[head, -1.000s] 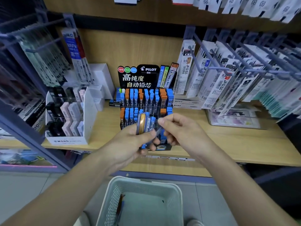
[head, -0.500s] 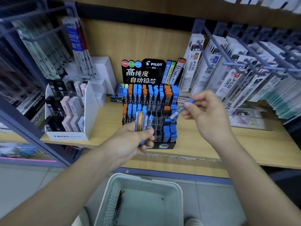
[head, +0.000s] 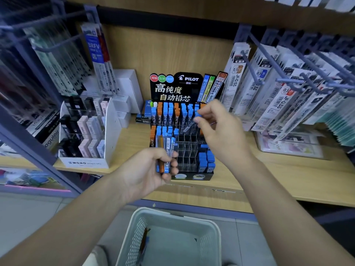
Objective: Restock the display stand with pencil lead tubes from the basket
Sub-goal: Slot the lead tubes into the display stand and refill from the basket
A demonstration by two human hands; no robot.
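Observation:
A black Pilot display stand (head: 194, 176) sits on the wooden shelf, its clear grid partly filled with blue- and orange-capped lead tubes. My left hand (head: 146, 173) grips a bundle of lead tubes (head: 165, 150) in front of the stand's left side. My right hand (head: 221, 131) pinches a single blue-capped lead tube (head: 191, 126) by its cap, tilted over the middle slots of the stand. The pale basket (head: 134, 235) is below on the floor with a tube or two (head: 144, 240) lying along its left side.
A white Mono eraser display (head: 86, 163) stands to the left of the stand. Refill packs hang from hooks (head: 269, 81) on the right and on the left. White boxes (head: 126, 87) sit behind. The shelf edge (head: 288, 194) runs across below the stand.
My right hand drew one tube from the bundle, lifted it right, then brought it left over the stand's middle slots. My left hand kept holding the bundle.

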